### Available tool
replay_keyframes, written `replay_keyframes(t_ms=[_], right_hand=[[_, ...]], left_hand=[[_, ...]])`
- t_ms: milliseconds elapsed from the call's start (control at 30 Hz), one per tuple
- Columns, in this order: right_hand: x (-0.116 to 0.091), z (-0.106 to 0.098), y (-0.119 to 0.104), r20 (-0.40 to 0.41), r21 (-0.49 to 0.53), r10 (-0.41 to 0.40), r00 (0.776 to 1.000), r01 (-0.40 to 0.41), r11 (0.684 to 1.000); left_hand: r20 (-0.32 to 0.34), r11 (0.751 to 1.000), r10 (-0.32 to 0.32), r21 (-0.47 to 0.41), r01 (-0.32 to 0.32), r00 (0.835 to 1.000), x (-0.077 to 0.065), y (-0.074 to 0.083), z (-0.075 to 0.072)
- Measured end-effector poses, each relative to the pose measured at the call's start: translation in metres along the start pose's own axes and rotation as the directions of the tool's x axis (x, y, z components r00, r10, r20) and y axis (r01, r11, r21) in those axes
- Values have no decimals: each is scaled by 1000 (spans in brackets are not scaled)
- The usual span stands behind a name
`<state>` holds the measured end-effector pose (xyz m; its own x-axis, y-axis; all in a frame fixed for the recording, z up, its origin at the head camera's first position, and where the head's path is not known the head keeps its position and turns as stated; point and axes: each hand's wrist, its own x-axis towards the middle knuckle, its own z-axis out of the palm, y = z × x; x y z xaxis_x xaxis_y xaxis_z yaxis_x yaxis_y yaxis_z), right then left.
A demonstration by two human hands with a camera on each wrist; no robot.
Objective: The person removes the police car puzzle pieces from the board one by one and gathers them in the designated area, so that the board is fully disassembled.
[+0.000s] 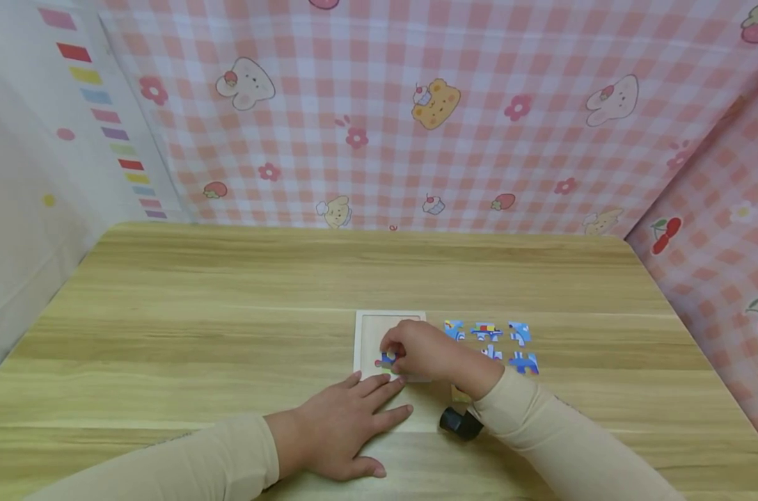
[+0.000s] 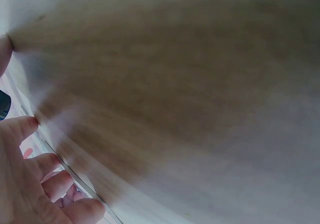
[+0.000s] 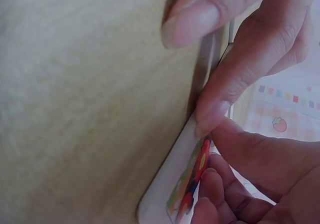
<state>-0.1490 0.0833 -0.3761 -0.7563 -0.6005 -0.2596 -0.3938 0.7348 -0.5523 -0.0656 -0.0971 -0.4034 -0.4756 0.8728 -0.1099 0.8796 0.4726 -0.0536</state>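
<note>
A shallow puzzle tray (image 1: 358, 341) with a pale frame lies near the middle of the table. My right hand (image 1: 422, 348) is over it, pinching a colourful jigsaw piece (image 1: 388, 360) between thumb and fingers, low at the tray's near part. In the right wrist view, the right thumb (image 3: 265, 156) and curled fingers are against a red and blue piece (image 3: 199, 169), close to the pale rim. My left hand (image 1: 344, 424) lies spread on the table, its fingertips touching the tray's near edge. The left wrist view shows those fingers (image 2: 47, 166) along the rim.
Several loose jigsaw pieces (image 1: 486, 332) lie right of the tray. A yellowish piece (image 1: 460, 395) is partly hidden by the right wrist. A black object (image 1: 460, 423) is beside the right sleeve. Checked cloth (image 1: 379, 139) hangs behind the wooden table (image 1: 228, 292).
</note>
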Motion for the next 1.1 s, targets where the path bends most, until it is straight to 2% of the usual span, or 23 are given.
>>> replay_keyframes(t_ms=[267, 667, 1100], right_hand=[[-1, 1, 3, -9, 30, -27, 1000, 28, 999], [-1, 3, 5, -33, 63, -34, 999, 36, 997], [-2, 5, 8, -59, 127, -45, 997, 52, 991]], left_hand=[[30, 1000, -10, -19, 11, 1000, 0, 0, -2], [16, 1000, -13, -15, 13, 1000, -1, 1, -3], [31, 999, -22, -29, 23, 999, -1, 1, -3]])
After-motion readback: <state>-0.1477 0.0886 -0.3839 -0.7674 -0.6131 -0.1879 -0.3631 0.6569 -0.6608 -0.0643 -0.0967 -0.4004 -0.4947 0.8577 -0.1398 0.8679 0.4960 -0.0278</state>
